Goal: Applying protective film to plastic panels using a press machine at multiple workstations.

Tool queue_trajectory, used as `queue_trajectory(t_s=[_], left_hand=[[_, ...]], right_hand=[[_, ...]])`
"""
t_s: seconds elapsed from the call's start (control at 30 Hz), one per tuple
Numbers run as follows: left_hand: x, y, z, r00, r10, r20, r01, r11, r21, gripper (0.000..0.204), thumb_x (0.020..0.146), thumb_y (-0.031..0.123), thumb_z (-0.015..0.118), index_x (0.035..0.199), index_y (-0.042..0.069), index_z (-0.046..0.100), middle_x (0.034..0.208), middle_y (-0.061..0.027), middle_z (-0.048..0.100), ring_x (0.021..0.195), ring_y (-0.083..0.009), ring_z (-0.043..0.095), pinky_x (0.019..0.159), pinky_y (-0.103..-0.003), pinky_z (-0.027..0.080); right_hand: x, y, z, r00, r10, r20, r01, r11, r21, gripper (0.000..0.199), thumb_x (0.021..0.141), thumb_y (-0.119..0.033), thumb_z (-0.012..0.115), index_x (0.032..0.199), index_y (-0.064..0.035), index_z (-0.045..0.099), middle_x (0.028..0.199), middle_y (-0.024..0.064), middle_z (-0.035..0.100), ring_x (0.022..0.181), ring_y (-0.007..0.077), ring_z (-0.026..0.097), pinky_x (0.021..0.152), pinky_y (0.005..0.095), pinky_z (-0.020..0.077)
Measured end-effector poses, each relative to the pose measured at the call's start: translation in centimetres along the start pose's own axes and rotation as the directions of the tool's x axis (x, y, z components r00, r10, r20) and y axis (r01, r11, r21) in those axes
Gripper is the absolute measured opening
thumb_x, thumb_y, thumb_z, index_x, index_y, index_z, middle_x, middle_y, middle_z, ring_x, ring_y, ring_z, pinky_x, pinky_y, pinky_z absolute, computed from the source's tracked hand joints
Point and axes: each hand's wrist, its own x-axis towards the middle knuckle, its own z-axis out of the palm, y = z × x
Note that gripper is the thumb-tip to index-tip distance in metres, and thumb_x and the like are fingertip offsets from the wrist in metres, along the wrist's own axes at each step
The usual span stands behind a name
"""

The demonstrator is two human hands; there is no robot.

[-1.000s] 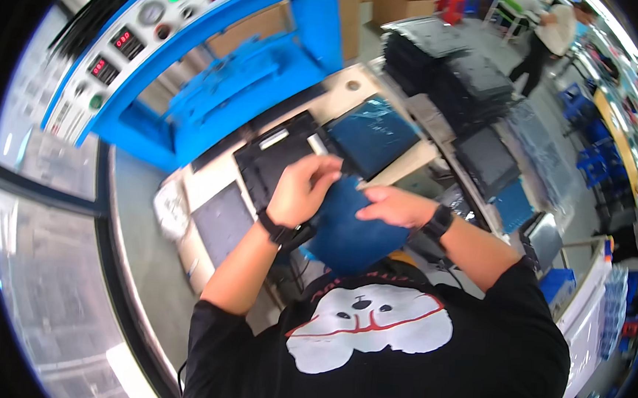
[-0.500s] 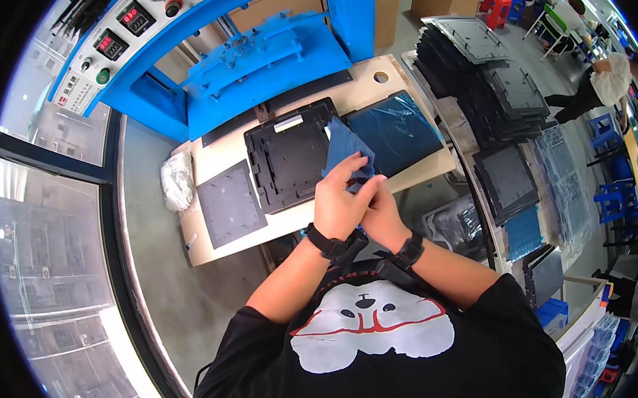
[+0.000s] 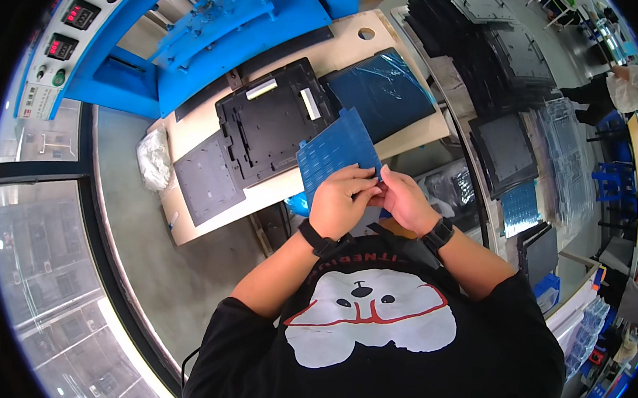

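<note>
A thin blue sheet (image 3: 340, 156) with rows of small pale marks is held up in front of me, its face turned toward view. My left hand (image 3: 342, 201) pinches its near edge between thumb and fingers. Beside it, my right hand (image 3: 406, 199) grips the same near corner, thumb on top and fingertips partly hidden. Beyond the sheet lies a black plastic panel (image 3: 272, 133) with two white strips on it, flat on the wooden board. The sheet overlaps the panel's near right part in view.
A blue press (image 3: 234, 38) stands behind the wooden board (image 3: 427, 129). Left of the black panel lies a grey plate (image 3: 208, 180); right of it, a dark panel under shiny blue film (image 3: 385, 93). Stacked black panels (image 3: 506, 57) stand to the right. A person (image 3: 626, 91) is farther off.
The blue sheet has turned from a narrow, slanted view to show its broad face. My right hand has spread slightly away from the left. A second white strip now shows on the black panel.
</note>
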Motion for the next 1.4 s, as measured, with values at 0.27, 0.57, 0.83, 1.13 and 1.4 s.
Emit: queue_trajectory(t_s=[0.27, 0.57, 0.83, 1.13, 1.4], left_hand=[[-2.2, 0.3, 1.0, 1.000, 0.009, -0.020, -0.010, 0.999, -0.031, 0.011, 0.082, 0.003, 0.072, 0.092, 0.001, 0.074, 0.103, -0.0147, 0.072, 0.106, -0.0348, 0.066, 0.091, -0.039, 0.052], [-2.5, 4.0, -1.0, 0.982, 0.176, -0.072, -0.175, 0.984, 0.025, 0.011, 0.080, -0.004, 0.070, 0.088, 0.000, 0.063, 0.093, -0.0146, 0.070, 0.096, -0.0321, 0.069, 0.080, -0.035, 0.054], [-2.6, 3.7, -1.6, 0.999, 0.005, 0.033, -0.003, 0.998, -0.066, 0.029, 0.080, 0.006, 0.075, 0.106, 0.000, 0.063, 0.110, -0.0153, 0.064, 0.095, -0.0299, 0.064, 0.083, -0.035, 0.052], [-1.3, 2.4, -1.5, 0.987, 0.122, 0.103, -0.120, 0.993, -0.025, 0.036, 0.072, 0.009, 0.082, 0.106, 0.001, 0.072, 0.109, -0.0126, 0.067, 0.098, -0.0288, 0.065, 0.087, -0.035, 0.051], [-0.8, 2.5, -0.8, 0.995, -0.068, 0.070, 0.078, 0.984, -0.158, 0.008, 0.088, 0.003, 0.067, 0.094, -0.003, 0.066, 0.101, -0.0118, 0.070, 0.087, -0.0182, 0.067, 0.075, -0.027, 0.052]], right_hand=[[-3.4, 1.0, -0.7, 0.996, -0.047, -0.080, 0.043, 0.998, -0.052, 0.027, 0.102, -0.018, 0.053, 0.111, 0.0061, 0.062, 0.107, 0.0133, 0.066, 0.099, 0.0224, 0.067, 0.092, 0.0390, 0.0557], [-6.3, -1.6, 3.0, 0.988, -0.147, -0.047, 0.117, 0.913, -0.391, 0.028, 0.100, -0.011, 0.055, 0.117, 0.0094, 0.062, 0.106, 0.0126, 0.069, 0.097, 0.0185, 0.068, 0.088, 0.0312, 0.0555], [-6.8, -1.8, 3.3, 0.991, -0.092, -0.101, 0.050, 0.932, -0.358, 0.026, 0.100, -0.012, 0.055, 0.115, 0.0076, 0.064, 0.102, 0.0094, 0.069, 0.092, 0.0137, 0.067, 0.083, 0.0277, 0.0550], [-6.0, -0.6, 3.3, 0.977, -0.175, -0.120, 0.115, 0.913, -0.392, 0.026, 0.101, -0.015, 0.054, 0.113, 0.0057, 0.065, 0.098, 0.0060, 0.068, 0.088, 0.0093, 0.064, 0.083, 0.0251, 0.0540], [-6.0, -0.4, 2.5, 0.972, -0.204, -0.115, 0.137, 0.894, -0.426, 0.026, 0.100, -0.015, 0.056, 0.108, 0.0083, 0.065, 0.094, 0.0064, 0.068, 0.084, 0.0123, 0.066, 0.078, 0.0261, 0.0554]])
